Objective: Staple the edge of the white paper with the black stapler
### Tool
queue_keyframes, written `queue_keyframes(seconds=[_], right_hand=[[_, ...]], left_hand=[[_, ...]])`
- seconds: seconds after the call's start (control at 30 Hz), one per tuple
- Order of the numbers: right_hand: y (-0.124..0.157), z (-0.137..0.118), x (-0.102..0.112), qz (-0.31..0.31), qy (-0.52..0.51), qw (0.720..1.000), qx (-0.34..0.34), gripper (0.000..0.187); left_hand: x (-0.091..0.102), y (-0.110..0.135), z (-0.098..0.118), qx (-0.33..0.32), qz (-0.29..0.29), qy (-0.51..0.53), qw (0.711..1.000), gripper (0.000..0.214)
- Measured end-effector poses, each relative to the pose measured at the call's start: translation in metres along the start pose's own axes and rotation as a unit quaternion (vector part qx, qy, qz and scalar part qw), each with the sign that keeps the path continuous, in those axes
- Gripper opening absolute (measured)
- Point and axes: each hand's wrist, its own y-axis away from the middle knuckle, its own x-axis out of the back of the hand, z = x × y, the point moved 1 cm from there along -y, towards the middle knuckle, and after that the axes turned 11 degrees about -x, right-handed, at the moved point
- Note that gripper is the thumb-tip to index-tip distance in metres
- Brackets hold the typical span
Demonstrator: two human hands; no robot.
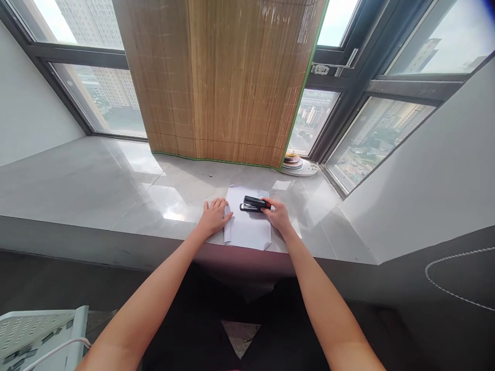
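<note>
The slim black stapler is over the white rectangular paper on the glossy grey tiled windowsill, long axis running left to right, parted mouth pointing left. The right hand pinches its right end, reaching in diagonally; the left hand spreads its fingers at the paper's left edge. Stapler-to-paper contact is hard to judge.

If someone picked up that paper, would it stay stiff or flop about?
Probably floppy: the paper already curls at its near right corner. Pushed, it would likely slide easily, since the sill looks smooth and glossy, though the left hand at its edge may hold it back.
</note>
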Motion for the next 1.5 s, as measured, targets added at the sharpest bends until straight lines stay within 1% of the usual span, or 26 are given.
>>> queue_keyframes(seconds=[0.1,0.3,0.37,0.53,0.7,0.77,0.83,0.9,0.97,1.13,1.27,1.4,1.5], right_hand=[[0.000,-0.003,-0.001,-0.024,-0.009,1.000,0.010,0.042],[0.002,-0.007,-0.001,0.011,-0.023,0.999,0.022,0.040],[0.003,-0.007,-0.003,0.005,-0.021,0.999,0.033,0.039],[0.004,-0.008,-0.007,-0.032,0.011,0.998,0.050,0.037],[0.010,-0.002,0.001,0.001,0.070,0.994,0.085,0.046],[0.016,0.002,0.005,0.016,0.094,0.991,0.088,0.042],[0.021,0.006,0.008,0.040,0.107,0.989,0.094,0.035],[0.024,0.008,0.008,0.060,0.114,0.987,0.101,0.028],[0.023,0.010,0.005,0.071,0.119,0.985,0.105,0.023],[0.018,0.015,-0.002,0.101,0.122,0.978,0.138,0.010],[0.015,0.018,-0.004,0.084,0.122,0.980,0.136,0.004],[0.016,0.019,-0.002,0.077,0.109,0.984,0.116,0.007],[0.015,0.012,0.001,0.078,0.097,0.983,0.137,0.025]], left_hand=[[0.000,0.000,0.005,0.001,0.016,-0.004,1.000,0.052],[-0.002,0.001,0.009,0.029,0.034,-0.013,0.999,0.052],[-0.002,0.001,0.009,0.036,0.036,-0.015,0.999,0.054],[-0.004,0.001,0.010,0.034,0.034,-0.023,0.999,0.059],[-0.005,0.001,0.009,0.030,0.034,-0.012,0.999,0.060],[-0.006,0.001,0.007,0.019,0.036,-0.006,0.999,0.060],[-0.007,0.001,0.006,-0.007,0.027,-0.001,1.000,0.059],[-0.006,0.001,0.005,-0.035,0.012,0.003,0.999,0.057],[-0.006,0.000,0.005,-0.047,0.004,0.008,0.999,0.057],[-0.004,-0.001,0.004,-0.037,0.015,0.038,0.998,0.057],[-0.007,-0.001,0.002,-0.029,0.027,0.055,0.998,0.056],[-0.010,-0.002,-0.001,-0.030,0.032,0.065,0.997,0.055],[-0.011,-0.002,-0.002,-0.029,0.037,0.067,0.997,0.054]])
